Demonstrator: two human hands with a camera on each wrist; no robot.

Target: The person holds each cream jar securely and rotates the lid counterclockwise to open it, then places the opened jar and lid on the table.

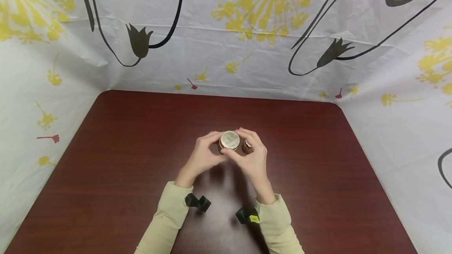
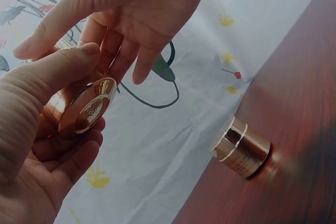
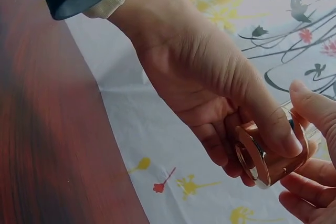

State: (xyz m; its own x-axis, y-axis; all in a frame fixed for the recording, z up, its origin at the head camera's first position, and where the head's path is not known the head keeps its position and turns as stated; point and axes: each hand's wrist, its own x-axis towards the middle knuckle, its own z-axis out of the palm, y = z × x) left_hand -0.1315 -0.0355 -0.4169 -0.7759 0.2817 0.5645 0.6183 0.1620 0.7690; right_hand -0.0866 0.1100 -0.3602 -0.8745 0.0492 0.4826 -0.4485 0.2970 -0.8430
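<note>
A round gold jar (image 1: pixel 229 140) with a pale patterned top is held up between both hands over the table. My left hand (image 1: pixel 202 155) grips its left side, thumb and fingers curled round it. On the opposite side my right hand (image 1: pixel 253 156) pinches it between thumb and fingers. The left wrist view catches an embossed design on the shiny round face of the jar (image 2: pixel 89 108). In the right wrist view, the right thumb lies across the side of the jar (image 3: pixel 257 161), hiding part of it. A second, smaller gold jar (image 2: pixel 244 148) stands upright on the table, partly behind the right hand in the head view.
The dark red-brown wooden table (image 1: pixel 141 128) has rounded far corners. A white cloth (image 1: pixel 197 50) with yellow, red and dark flower prints hangs around its far and side edges. Each sleeved wrist carries a small black camera mount (image 1: pixel 197 202).
</note>
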